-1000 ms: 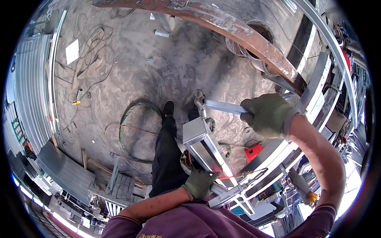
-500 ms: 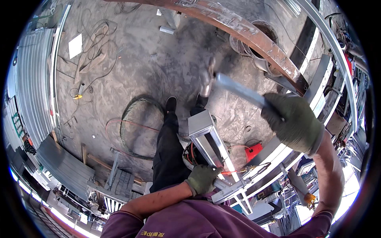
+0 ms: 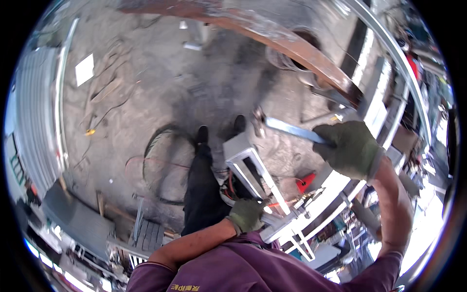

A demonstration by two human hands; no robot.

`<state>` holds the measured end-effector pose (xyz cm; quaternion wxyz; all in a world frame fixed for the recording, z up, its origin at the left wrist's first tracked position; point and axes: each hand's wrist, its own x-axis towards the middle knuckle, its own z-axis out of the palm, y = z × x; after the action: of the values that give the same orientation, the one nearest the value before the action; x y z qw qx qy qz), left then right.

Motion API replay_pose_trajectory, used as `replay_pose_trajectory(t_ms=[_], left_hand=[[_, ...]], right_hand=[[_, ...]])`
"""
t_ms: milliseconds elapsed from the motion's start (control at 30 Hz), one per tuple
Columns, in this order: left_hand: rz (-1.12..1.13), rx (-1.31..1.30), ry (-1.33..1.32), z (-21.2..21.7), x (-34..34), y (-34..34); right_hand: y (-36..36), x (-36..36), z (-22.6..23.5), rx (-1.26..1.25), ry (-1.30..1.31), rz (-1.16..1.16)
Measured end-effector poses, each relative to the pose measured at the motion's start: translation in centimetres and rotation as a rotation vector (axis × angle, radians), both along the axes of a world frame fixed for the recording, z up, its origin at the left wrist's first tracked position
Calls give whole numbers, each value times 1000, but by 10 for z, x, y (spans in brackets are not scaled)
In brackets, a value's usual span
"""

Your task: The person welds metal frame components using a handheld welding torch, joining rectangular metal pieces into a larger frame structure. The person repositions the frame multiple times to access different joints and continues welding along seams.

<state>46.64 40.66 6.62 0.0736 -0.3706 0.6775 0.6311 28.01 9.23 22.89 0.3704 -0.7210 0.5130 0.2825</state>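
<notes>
My right hand (image 3: 348,148), in a green work glove, is closed round the handle of a hammer (image 3: 294,130). The hammer's metal head is at the left end, beyond the far end of a silvery metal box-shaped frame (image 3: 237,150) and apart from it in the picture. My left hand (image 3: 245,215), gloved alike, has its fingers curled beside the frame's near end, close to a short grey metal piece (image 3: 272,220). What lies inside that grip is hidden.
A curved rusty steel beam (image 3: 272,36) spans the far side. Pale metal rails (image 3: 335,192) run along the right. On the floor lie a hose coil (image 3: 151,146), a red object (image 3: 305,182) and a white sheet (image 3: 84,70). Corrugated metal sheets (image 3: 36,117) stand at left.
The hammer has swung lower in the picture, its head now nearer the metal frame. My right hand has shifted slightly left. My left hand keeps its place by the frame; the view has shifted slightly.
</notes>
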Motion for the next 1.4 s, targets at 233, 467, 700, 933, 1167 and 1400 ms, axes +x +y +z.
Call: replay_pose_trajectory(t_ms=[233,467,700,933,1167,1400], left_hand=[[136,-150,101,-17,1,-1],[48,-142,211,-13,11,-25],[177,154,334,8,8,-28],[68,-295,311,42,-33,-34],[-25,-635,137,28,-56,-14],[236,6,-62,61,-77,-35]], right_hand=[[128,-142,19,-454,81,-840],[397,-276,-55,-555,82,-1751],[459,-333,-165,-518,666,-1523],[395,-386,-202,-555,679,-1402],[411,-409,-243,-920,446,-1245],[407,-171,-130,-349,-676,-1667]])
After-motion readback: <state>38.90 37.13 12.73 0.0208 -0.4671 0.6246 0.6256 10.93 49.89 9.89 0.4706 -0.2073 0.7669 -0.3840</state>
